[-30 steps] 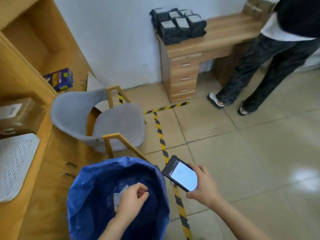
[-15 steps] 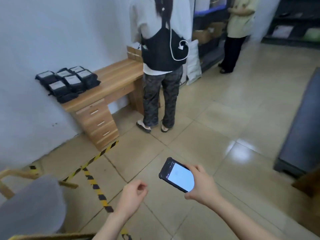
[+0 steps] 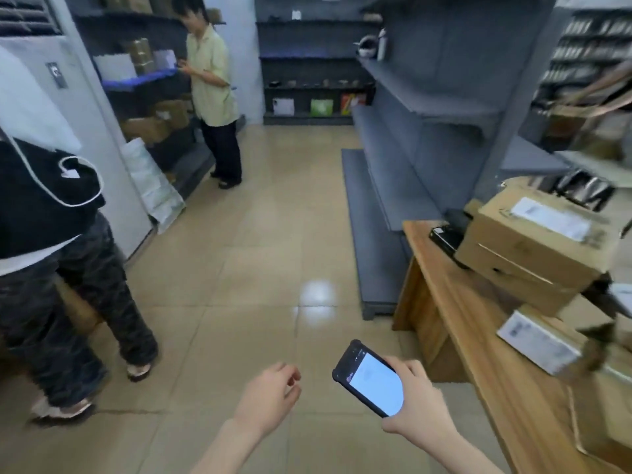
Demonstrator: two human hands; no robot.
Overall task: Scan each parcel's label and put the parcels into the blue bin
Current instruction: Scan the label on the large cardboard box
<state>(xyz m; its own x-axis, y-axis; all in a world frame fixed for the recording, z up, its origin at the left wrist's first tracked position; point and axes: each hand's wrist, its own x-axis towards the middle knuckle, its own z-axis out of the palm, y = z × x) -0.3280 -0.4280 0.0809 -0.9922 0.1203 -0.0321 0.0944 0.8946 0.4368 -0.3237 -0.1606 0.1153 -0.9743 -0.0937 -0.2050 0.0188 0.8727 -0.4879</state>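
Holding a scanner [image 3: 369,378] in the right hand [image 3: 417,401], fingers wrapped round its edges, a worker faces labelled parcels [image 3: 533,248] piled on a table [image 3: 478,336] just right of that grip. The left hand [image 3: 270,398] hangs loosely curled and empty beside it. The bin is out of view. The pile looks uneven, so pulling a lower parcel one-handed could topple the box above.

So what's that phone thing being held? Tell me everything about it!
The phone is a flat slab in a thick black case with rounded corners. Its screen glows pale blue-white and faces up, top end pointing up-left. The right hand grips its lower right end, fingers and thumb curled round its edges. It is held above the tiled floor, left of the wooden desk.
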